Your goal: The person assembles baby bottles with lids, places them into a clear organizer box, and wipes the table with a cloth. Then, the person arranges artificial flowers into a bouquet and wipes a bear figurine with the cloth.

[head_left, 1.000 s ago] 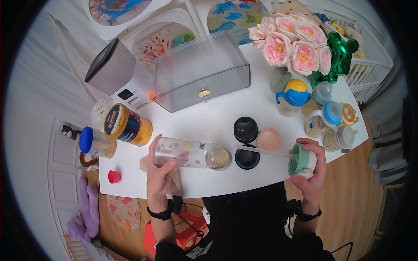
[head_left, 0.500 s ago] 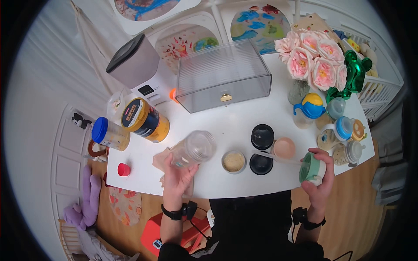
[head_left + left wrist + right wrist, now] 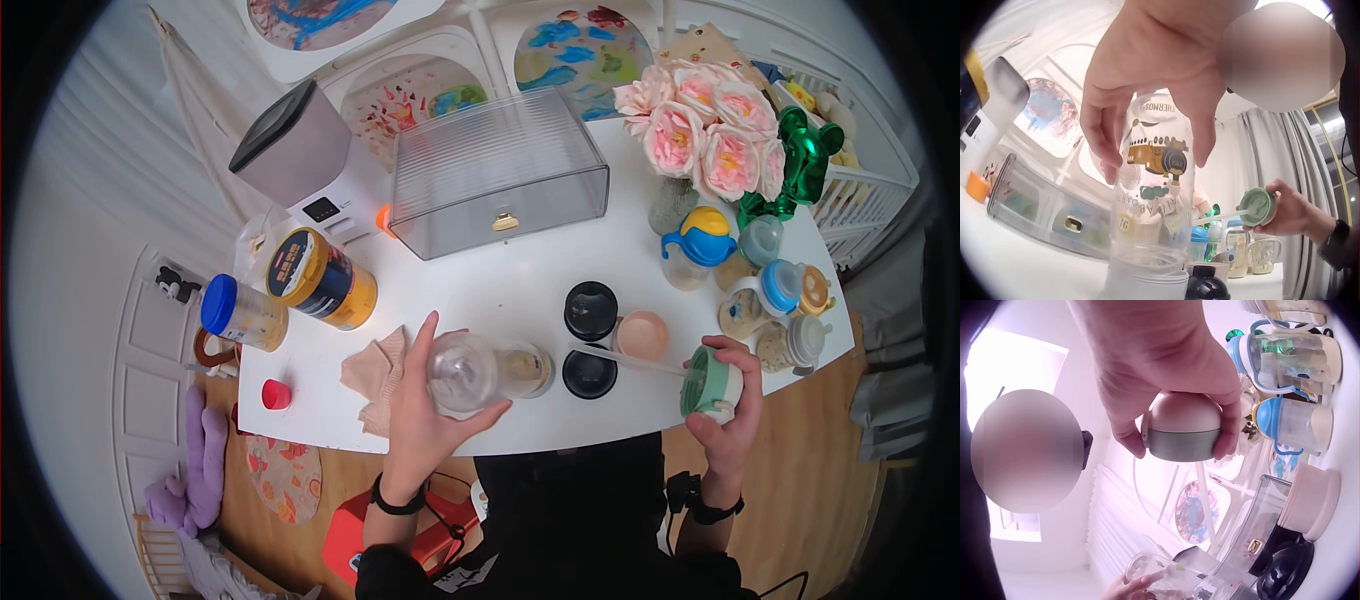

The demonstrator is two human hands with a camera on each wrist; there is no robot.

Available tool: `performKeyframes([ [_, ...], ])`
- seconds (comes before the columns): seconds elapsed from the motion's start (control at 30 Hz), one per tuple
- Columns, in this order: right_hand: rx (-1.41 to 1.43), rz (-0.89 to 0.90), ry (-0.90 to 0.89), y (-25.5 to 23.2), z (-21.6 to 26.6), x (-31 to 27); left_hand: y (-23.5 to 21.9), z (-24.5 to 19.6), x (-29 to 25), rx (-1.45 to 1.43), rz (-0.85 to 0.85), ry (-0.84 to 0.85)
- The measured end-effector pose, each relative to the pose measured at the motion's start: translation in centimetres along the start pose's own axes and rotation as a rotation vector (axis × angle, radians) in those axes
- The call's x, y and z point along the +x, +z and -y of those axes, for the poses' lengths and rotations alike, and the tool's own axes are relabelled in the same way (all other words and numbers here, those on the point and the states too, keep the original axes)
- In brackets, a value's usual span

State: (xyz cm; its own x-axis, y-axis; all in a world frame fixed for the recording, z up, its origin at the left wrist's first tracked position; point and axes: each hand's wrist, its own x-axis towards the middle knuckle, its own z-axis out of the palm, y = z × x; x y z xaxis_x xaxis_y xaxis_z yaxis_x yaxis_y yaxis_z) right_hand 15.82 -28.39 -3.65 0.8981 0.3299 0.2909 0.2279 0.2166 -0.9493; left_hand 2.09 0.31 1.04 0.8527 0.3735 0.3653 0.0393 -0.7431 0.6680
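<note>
My left hand (image 3: 425, 420) grips a clear bottle (image 3: 1157, 162) upside down, thumb and fingers on either side near its base. The bottle has a train print and THERMOS lettering. Its mouth end meets a small white cup (image 3: 1147, 287) on the table; in the head view the cup, with pale powder, shows partly behind it. In my right hand (image 3: 738, 420) is a green and white bottle lid (image 3: 703, 385), held between thumb and fingers. A long pale straw (image 3: 630, 357) sticks out of the lid to the left.
Two black round containers (image 3: 591, 309) and a pink cup (image 3: 641, 336) stand between the hands. A beige cloth (image 3: 372, 375) and red cap (image 3: 276, 394) lie left. Behind are a yellow tub (image 3: 325, 280) and clear box (image 3: 500, 180); several baby bottles (image 3: 745, 310) stand right.
The bottle leaves the powder cup and moves left, leaving the cup uncovered half a second ago; now it is back over the cup, upside down. The right hand keeps holding the lid.
</note>
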Motion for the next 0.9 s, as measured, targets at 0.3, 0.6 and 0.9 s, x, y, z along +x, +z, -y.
performKeyframes([
  [0.3, 0.002, -0.015, -0.007, -0.5, 0.2, -0.1, 0.3, -1.6, 1.6, 0.106, 0.054, 0.057],
  [0.6, 0.018, -0.009, 0.015, -0.2, 0.0, 0.1, -1.6, 1.0, 0.5, -0.293, -0.007, -0.143],
  [0.9, -0.019, 0.006, -0.003, -0.1, -0.4, 0.2, -1.6, 9.2, -1.0, -1.455, -0.166, -0.715],
])
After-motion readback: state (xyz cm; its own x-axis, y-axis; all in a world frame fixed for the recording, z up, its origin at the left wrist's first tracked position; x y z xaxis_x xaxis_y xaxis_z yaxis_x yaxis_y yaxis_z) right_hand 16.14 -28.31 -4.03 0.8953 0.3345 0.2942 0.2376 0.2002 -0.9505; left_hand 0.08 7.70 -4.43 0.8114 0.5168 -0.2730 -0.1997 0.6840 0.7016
